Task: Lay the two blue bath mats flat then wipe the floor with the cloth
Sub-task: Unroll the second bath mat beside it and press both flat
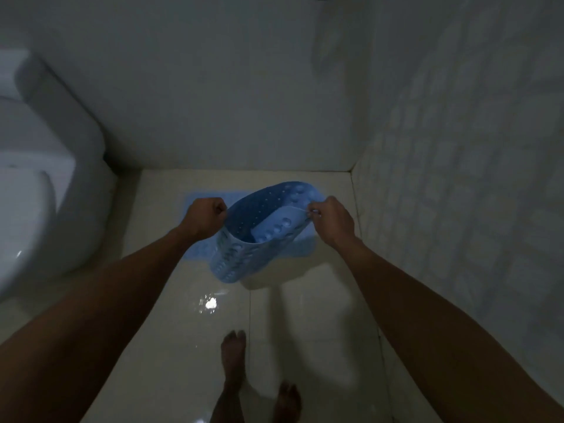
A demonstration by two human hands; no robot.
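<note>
A blue rubber bath mat [244,254] with holes and suction cups hangs curled in the air above the floor. My left hand [205,217] grips its left top edge and my right hand [331,221] pinches its right top edge. A second blue mat [198,198] lies flat on the cream tiled floor [305,315] beneath and behind the held one, mostly hidden by it. No cloth is visible.
A white toilet [39,178] stands at the left. A plain wall closes the far side and a tiled wall [457,178] the right. My bare feet [235,355] stand on the wet, shiny floor at the bottom centre.
</note>
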